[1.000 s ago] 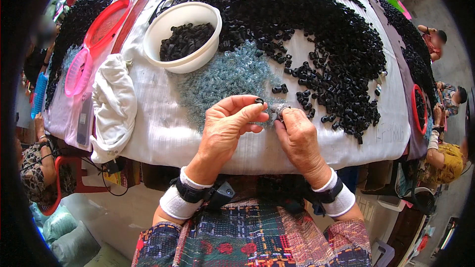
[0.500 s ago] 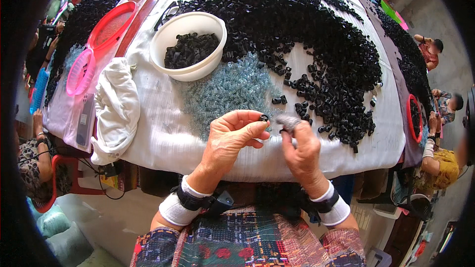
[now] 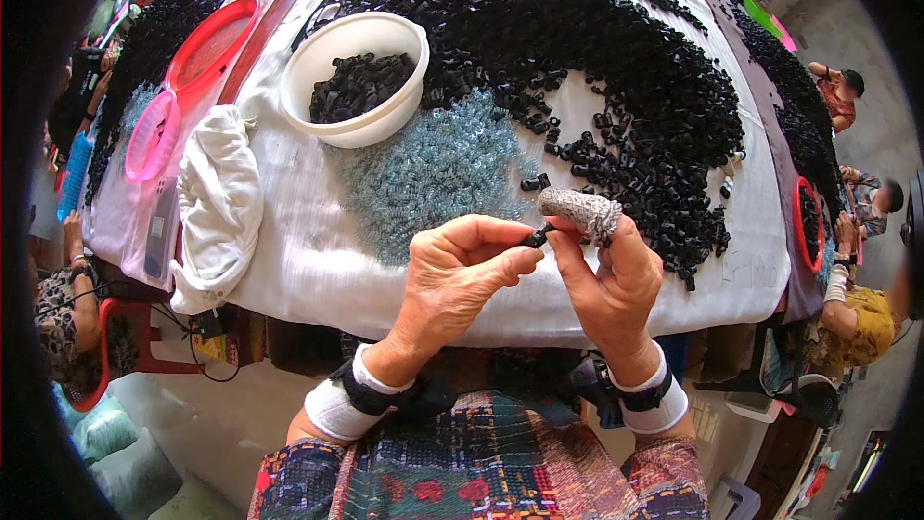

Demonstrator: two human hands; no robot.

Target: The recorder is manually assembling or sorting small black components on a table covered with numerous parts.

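Observation:
My left hand (image 3: 452, 265) is closed, its thumb and fingertips pinching a small black plastic piece (image 3: 536, 237) that resembles a cord lock. Against the other end of that piece press the thumb and index finger of my right hand (image 3: 613, 274), so the fingertips of both hands nearly meet. A grey knitted finger cover (image 3: 580, 209) sits on my right index finger. Just beyond my hands lies a heap of small bluish coil springs (image 3: 423, 178). Farther off and to the right spreads a large pile of similar black plastic pieces (image 3: 587, 29).
A white bowl (image 3: 416, 101) partly filled with black pieces stands behind the springs. To its left lie a crumpled white cloth (image 3: 217, 202), a pink basket (image 3: 144, 166) and a red-rimmed sieve (image 3: 181, 87). People sit along both sides, one in a yellow top (image 3: 857, 327) at right.
My right hand, blurred and apart from the left before, now meets it at the black piece. The finger cover shows sharply. The whole view has shifted slightly, with the bowl higher and farther left.

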